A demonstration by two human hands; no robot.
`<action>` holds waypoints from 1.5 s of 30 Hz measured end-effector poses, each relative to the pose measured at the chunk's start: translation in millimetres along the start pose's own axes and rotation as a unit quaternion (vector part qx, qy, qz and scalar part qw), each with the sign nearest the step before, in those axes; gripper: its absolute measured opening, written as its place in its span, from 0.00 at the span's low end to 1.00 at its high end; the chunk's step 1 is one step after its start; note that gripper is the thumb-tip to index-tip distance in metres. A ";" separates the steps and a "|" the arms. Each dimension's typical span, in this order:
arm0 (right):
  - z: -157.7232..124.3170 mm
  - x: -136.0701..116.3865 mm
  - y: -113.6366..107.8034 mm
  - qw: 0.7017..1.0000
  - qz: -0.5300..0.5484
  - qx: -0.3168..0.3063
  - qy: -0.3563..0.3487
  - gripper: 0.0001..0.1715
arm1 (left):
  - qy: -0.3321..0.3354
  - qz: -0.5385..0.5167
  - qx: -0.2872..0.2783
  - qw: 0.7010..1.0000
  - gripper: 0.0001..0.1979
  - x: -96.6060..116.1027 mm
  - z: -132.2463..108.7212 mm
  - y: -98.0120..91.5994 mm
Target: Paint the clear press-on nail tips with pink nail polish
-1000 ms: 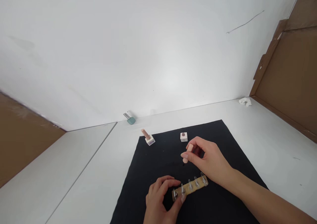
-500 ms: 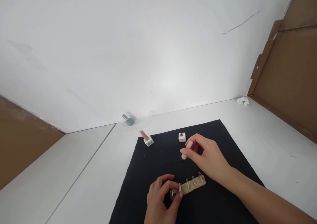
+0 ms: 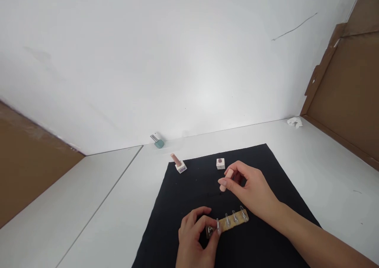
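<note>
A black mat (image 3: 183, 193) lies on the white table. My right hand (image 3: 251, 191) pinches a pale pink nail polish cap with its brush (image 3: 225, 181) just above the mat. My left hand (image 3: 197, 236) grips the left end of a tan strip (image 3: 231, 222) that carries several clear nail tips. An open square polish bottle (image 3: 220, 163) stands on the mat just beyond my right hand. A second white bottle with a pink cap (image 3: 178, 164) stands at the mat's far left corner.
A teal polish bottle (image 3: 158, 141) lies against the white wall behind the mat. A crumpled white tissue (image 3: 295, 121) sits at the far right by brown cardboard panels (image 3: 349, 86). Another brown panel (image 3: 26, 157) stands at the left.
My left hand's fingers have closed further round the strip's left end. My right hand and the cap have stayed almost in place; the view shifted slightly.
</note>
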State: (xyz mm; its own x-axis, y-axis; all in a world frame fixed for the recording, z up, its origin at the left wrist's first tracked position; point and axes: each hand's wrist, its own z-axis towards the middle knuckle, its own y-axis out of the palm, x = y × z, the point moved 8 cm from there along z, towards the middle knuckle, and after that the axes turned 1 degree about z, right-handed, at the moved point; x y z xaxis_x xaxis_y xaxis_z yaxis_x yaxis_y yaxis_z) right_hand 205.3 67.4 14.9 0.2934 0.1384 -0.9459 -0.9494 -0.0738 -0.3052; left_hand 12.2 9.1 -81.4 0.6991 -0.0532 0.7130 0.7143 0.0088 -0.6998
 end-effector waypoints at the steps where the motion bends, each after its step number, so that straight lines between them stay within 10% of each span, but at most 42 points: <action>1: -0.1 0.5 0.7 1.000 -0.002 -0.002 0.002 0.11 | -0.001 0.002 0.001 1.000 0.07 0.9 -0.2 0.1; 22: 4.3 11.6 4.0 0.993 0.108 0.004 0.039 0.14 | 0.047 0.014 0.012 0.999 0.07 17.6 -0.1 -2.2; 45: 13.8 1.4 -61.3 0.945 0.280 0.165 0.019 0.26 | -0.067 -0.170 0.094 0.979 0.11 11.8 -3.5 -31.3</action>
State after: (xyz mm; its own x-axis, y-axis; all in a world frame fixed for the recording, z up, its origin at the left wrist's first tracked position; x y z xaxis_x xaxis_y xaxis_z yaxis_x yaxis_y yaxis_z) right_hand 262.4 85.7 33.8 -0.2688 0.1335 -0.9539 -0.9385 0.1868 0.2906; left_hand -2.1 4.7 -51.2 0.4082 0.0469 0.9117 0.8909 0.1975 -0.4090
